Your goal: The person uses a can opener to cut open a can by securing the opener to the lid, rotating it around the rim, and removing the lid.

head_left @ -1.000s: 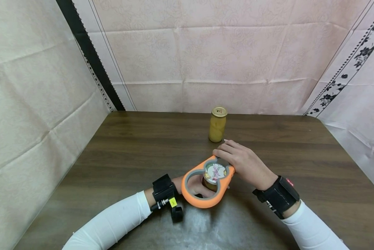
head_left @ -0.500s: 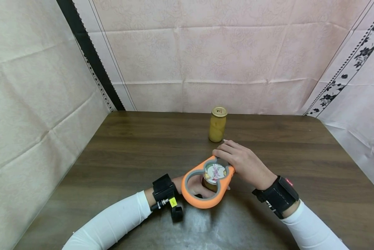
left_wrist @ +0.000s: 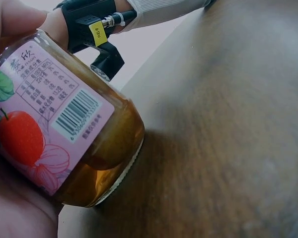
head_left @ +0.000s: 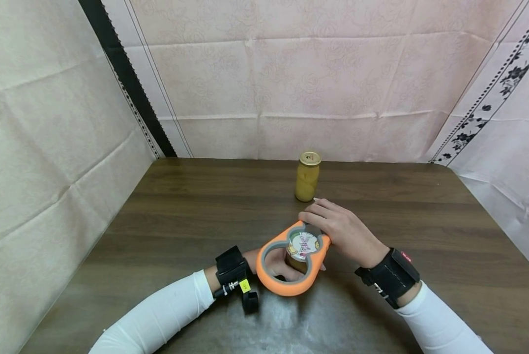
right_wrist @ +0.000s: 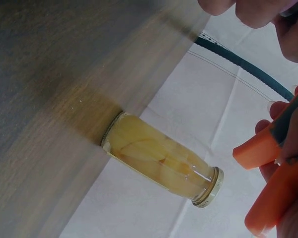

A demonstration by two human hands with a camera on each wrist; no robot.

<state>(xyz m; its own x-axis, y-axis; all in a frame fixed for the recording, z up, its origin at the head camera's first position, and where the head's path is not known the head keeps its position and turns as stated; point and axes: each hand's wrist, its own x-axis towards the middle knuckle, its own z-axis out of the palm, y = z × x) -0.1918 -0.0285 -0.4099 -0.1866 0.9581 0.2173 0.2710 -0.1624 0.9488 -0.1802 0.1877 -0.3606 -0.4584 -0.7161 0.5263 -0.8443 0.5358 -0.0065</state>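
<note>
In the head view, my left hand point(head_left: 279, 263) grips a glass jar point(head_left: 296, 264) low over the table's near part. The left wrist view shows its pink label with a red fruit and barcode, and amber contents with pale pieces in the jar point(left_wrist: 116, 134). An orange and grey jar opener point(head_left: 286, 290) lies over the jar, its narrower opening around the printed lid point(head_left: 303, 244). My right hand point(head_left: 341, 228) grips the opener's two handle ends, seen as orange handles point(right_wrist: 275, 198) in the right wrist view. Part of my left hand is hidden under the opener.
A second jar point(head_left: 308, 182) with yellow contents and a gold lid stands upright just beyond my right fingertips, near the table's back edge. Brown wood-grain table point(head_left: 193, 196) lies all round. Pale patterned cloth point(head_left: 326, 88) hangs behind and at both sides.
My right hand and the opener's handle ends have shifted very slightly left. The left hand, its jar and the second jar look almost unmoved.
</note>
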